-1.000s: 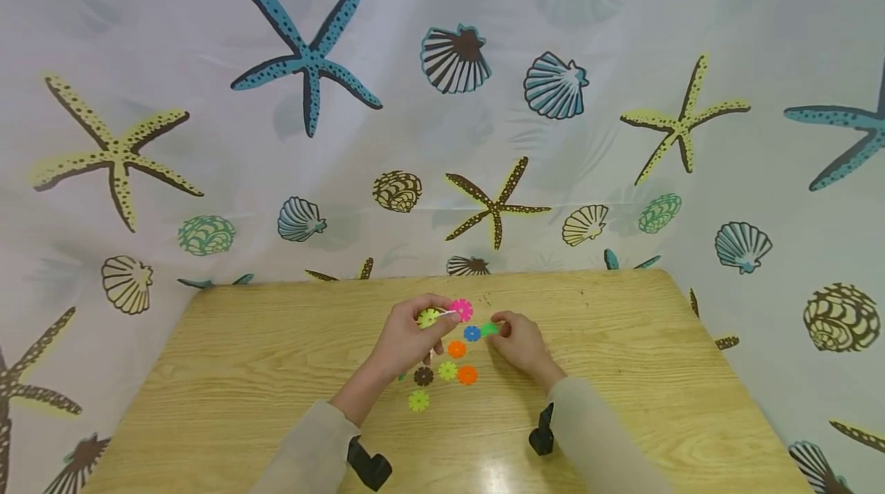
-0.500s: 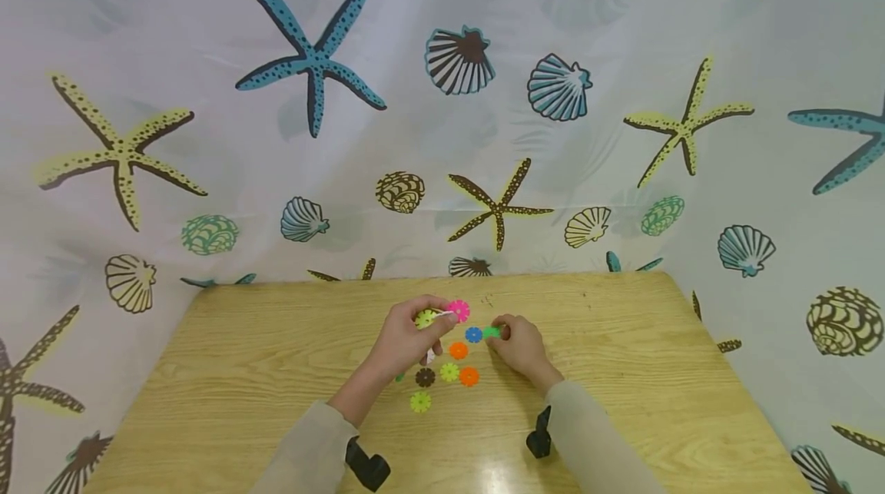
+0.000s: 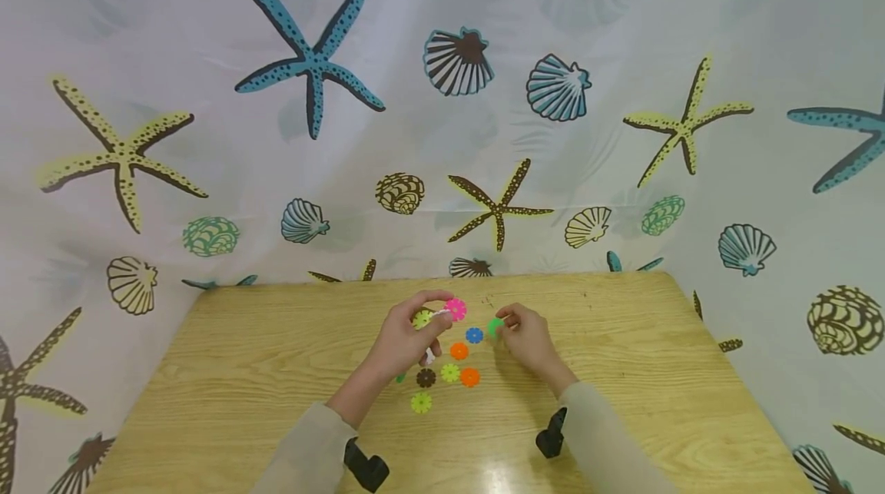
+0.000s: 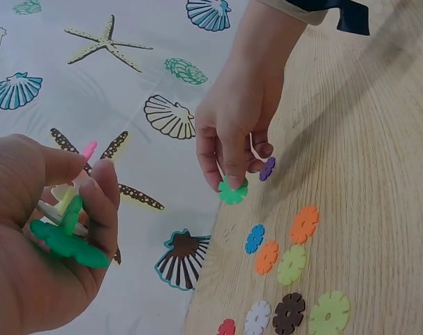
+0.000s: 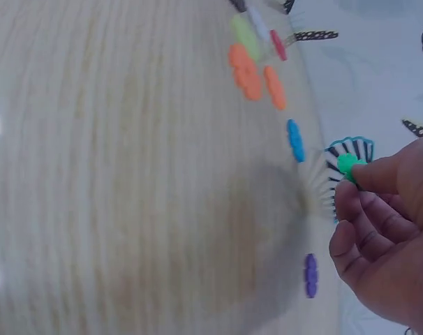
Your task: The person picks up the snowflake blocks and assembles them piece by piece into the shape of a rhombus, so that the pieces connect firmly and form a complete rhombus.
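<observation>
My left hand [image 3: 404,336] holds a cluster of joined notched plastic discs above the table. A pink disc [image 3: 455,309], a yellow-green disc [image 3: 422,318] and white parts show in it; the left wrist view also reveals a dark green disc [image 4: 68,244]. The palm and fingers hide some joints. To the right, my right hand [image 3: 528,342] pinches a single bright green disc [image 5: 348,164] between thumb and fingers, raised off the table and apart from the cluster. On the table near that hand lie a blue disc [image 3: 473,335] and a purple disc [image 4: 267,169].
Several more discs lie flat on the wooden table [image 3: 622,371]: orange [image 3: 459,351], yellow-green [image 3: 450,372], brown [image 3: 425,378], white [image 4: 257,318] and red [image 4: 227,327]. A cloth [image 3: 387,117] printed with shells and starfish hangs behind the table and at its sides.
My right hand has lifted the green disc from beside the blue disc, moving slightly up and right. The left hand stays nearly in place with its cluster.
</observation>
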